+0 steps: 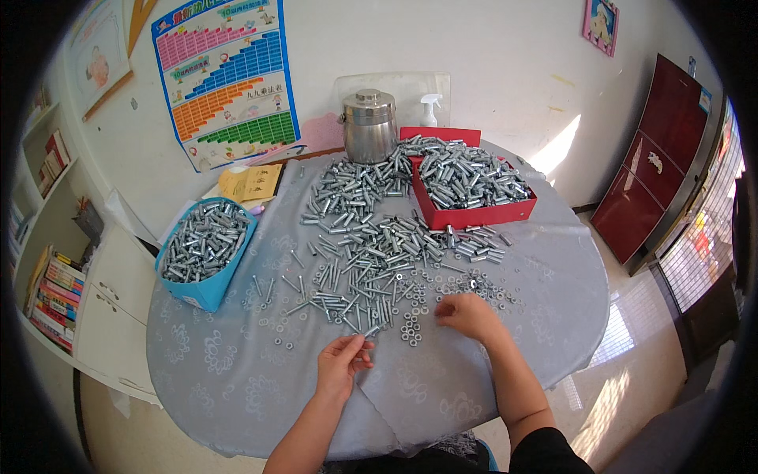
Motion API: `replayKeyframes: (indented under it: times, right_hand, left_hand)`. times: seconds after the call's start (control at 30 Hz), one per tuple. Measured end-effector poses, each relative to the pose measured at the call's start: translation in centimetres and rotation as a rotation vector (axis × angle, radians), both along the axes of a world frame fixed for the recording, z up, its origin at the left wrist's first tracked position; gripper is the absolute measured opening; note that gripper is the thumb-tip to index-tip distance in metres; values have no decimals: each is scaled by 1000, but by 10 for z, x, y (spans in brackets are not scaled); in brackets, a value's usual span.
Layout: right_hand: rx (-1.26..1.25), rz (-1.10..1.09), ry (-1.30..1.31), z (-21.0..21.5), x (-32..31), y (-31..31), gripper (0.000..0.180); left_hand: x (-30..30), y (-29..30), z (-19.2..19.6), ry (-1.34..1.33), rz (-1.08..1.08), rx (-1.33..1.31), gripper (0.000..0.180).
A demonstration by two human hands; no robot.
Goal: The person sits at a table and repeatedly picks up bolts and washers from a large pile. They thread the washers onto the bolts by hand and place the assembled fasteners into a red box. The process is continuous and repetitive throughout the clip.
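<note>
Between the thumb and fingertips of my left hand (341,365) is a short silver anchor bolt (373,332), tilted up to the right at the near edge of the pile. My right hand (466,316) is closed, its fingertips curled down beside the loose nuts (411,327) and washers; whatever it pinches is hidden. Long thin bolts (377,306) lie scattered just beyond my left hand. Farther back spreads a heap of thick metal sleeves (387,241). More small nuts and washers (482,286) lie beyond my right hand.
A red box (474,217) heaped with metal anchors stands at the back right. At the left is a blue bin (207,292), also full. Behind the heap are a steel pot (369,130) and a white spray bottle (429,110). A grey cloth (260,395) covers the round-edged table.
</note>
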State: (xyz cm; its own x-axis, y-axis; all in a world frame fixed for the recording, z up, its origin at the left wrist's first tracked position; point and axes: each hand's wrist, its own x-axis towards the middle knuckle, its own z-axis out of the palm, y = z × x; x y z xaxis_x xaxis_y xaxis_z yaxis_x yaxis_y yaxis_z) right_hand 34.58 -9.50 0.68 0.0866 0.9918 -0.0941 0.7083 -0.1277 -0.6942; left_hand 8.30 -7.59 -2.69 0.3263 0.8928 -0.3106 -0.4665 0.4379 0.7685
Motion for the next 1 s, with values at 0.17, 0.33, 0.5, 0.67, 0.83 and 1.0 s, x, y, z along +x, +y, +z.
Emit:
replayKeyframes:
  times: [0.17,0.33,0.5,0.67,0.83,1.0]
  right_hand:
    - [14,68,813,-8,-30,6,15]
    - [-58,105,1007,-10,-45,6,14]
    - [-64,132,1010,-19,-46,7,14]
    - [-58,113,967,-15,-50,5,14]
    - [31,38,608,-9,-37,4,17]
    - [-22,272,35,5,-17,-1,25]
  left_hand:
    - [2,0,-2,9,-36,8,11]
    - [3,-3,-2,2,-115,1,13]
    - [3,-2,-4,-36,-154,8,13]
    - [2,-1,-7,-54,-160,-18,11]
    - [1,0,-8,-71,-153,-46,10]
    - [0,0,-8,-74,-144,-42,10]
